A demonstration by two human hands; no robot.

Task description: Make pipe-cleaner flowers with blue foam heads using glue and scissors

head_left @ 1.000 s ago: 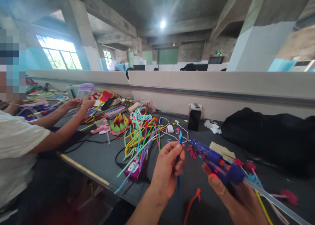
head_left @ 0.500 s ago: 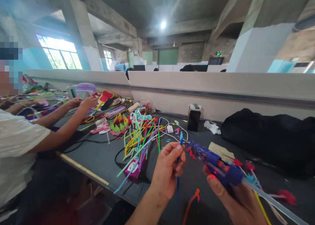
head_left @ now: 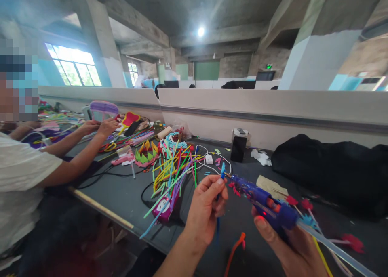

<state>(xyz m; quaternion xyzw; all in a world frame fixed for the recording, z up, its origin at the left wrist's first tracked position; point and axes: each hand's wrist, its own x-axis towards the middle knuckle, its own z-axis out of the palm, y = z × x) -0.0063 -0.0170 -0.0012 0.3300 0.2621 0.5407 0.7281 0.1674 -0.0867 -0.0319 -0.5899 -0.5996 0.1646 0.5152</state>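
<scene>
Head view, glue gun [head_left: 257, 195], grip mostly hidden

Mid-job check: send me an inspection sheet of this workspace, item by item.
Surface: dark table, crowded at left and centre.
Job's things: blue strip upright, its top close to the tip of the glue gun; contact unclear.
Clutter: coloured strips across a purple box; phone upright.
Grips: left grip pinches blue strip; right grip holds glue gun.
Cables: white charger with cord; black cord beside purple box.
Surroundings: person at left; low partition beyond.
</scene>
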